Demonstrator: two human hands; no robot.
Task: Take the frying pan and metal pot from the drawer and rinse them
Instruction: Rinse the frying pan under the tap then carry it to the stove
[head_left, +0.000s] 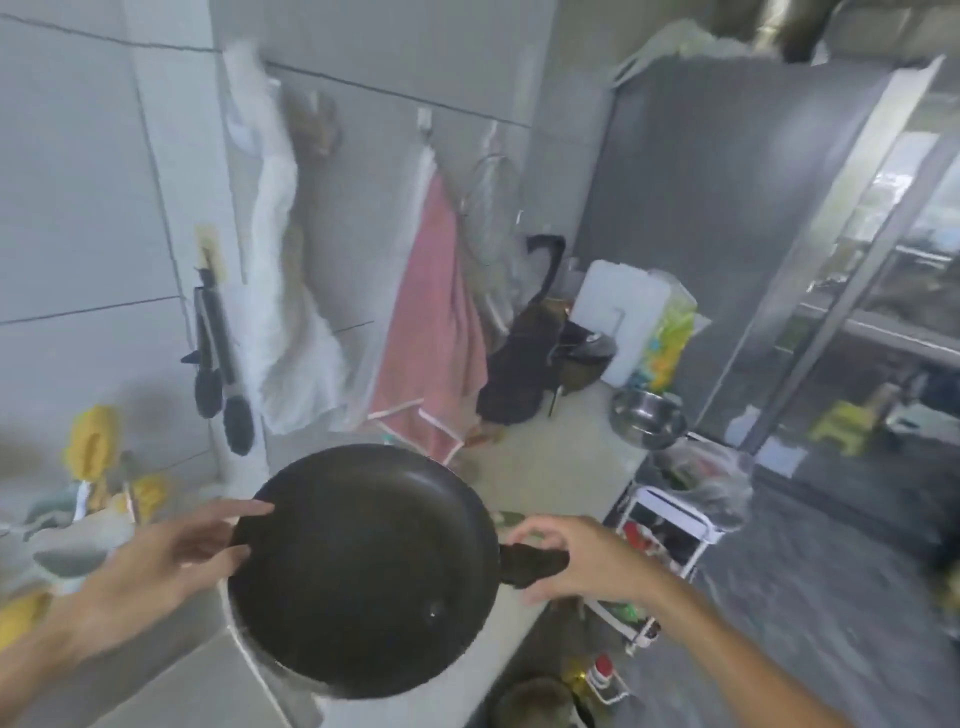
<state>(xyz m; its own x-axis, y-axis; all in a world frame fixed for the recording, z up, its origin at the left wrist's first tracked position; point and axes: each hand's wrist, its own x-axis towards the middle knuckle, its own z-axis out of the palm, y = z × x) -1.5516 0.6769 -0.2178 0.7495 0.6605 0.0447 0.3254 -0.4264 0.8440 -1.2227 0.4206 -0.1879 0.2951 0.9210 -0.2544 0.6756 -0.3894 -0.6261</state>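
two hands on the frying pan (363, 566), held level over the near worktop (550, 467): right hand (582, 558) curled round the handle, left hand (176, 545) steadying the left rim with straight fingers (249, 506). best kept level, handle firmly gripped, while carried to the water. metal pot not identifiable.

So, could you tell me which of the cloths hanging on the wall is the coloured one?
It is the pink cloth, hanging from a hook just above and behind the frying pan. The other cloth, the white cloth to its left, has no colour.
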